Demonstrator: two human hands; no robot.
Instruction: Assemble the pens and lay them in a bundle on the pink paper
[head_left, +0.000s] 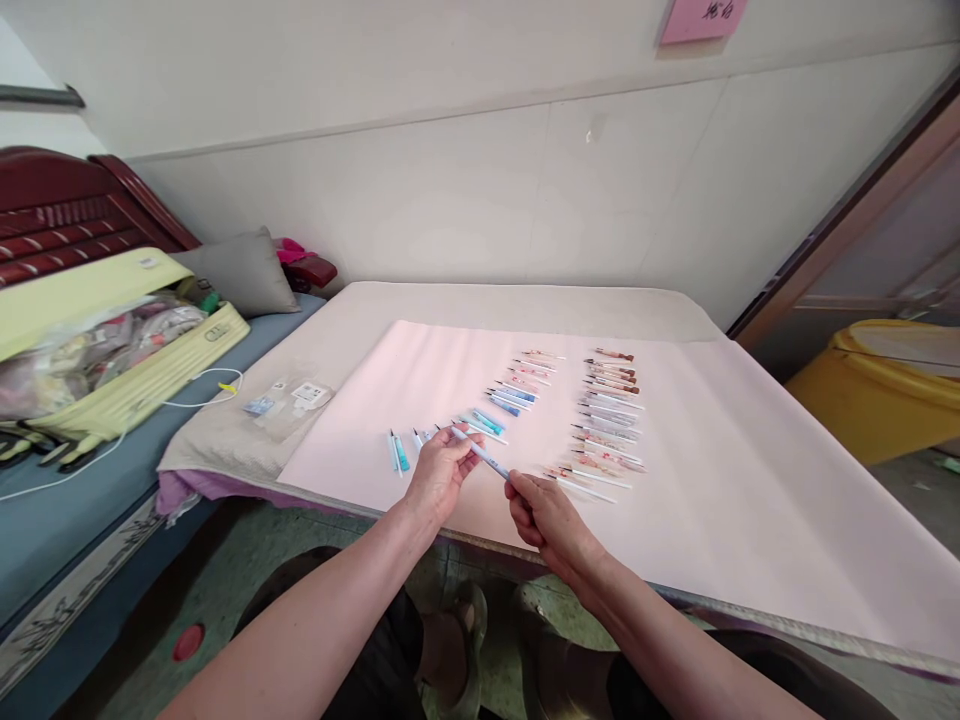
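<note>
A pale wall (450,200) stands behind your work place, and in front of it a pink sheet (712,470) is spread over a cream padded cover (525,302). At the left lie an opened yellow case (214,338) and, nearer to the sheet, a clear plastic bag (289,408); at the right side there is a yellow bin (885,400).

You hold one slim, pale pen (489,459) in the air above the front part of the sheet. Your left hand (444,468) pinches its far end between thumb and fingers, and your right hand (551,520) closes around its near end, so both grips are narrow and occupied.

Just beyond your left hand lie the teal pens (486,422), then the blue pens (519,396); beyond your right hand runs a longer column of pens (611,420).

I would judge the main danger is small contact. If your left wrist sinks, it could push the teal pens out of their order, because they are so close. If both pinches loosen together, the smooth pen could slip, and, being near the front edge, roll down to the floor (307,545).
</note>
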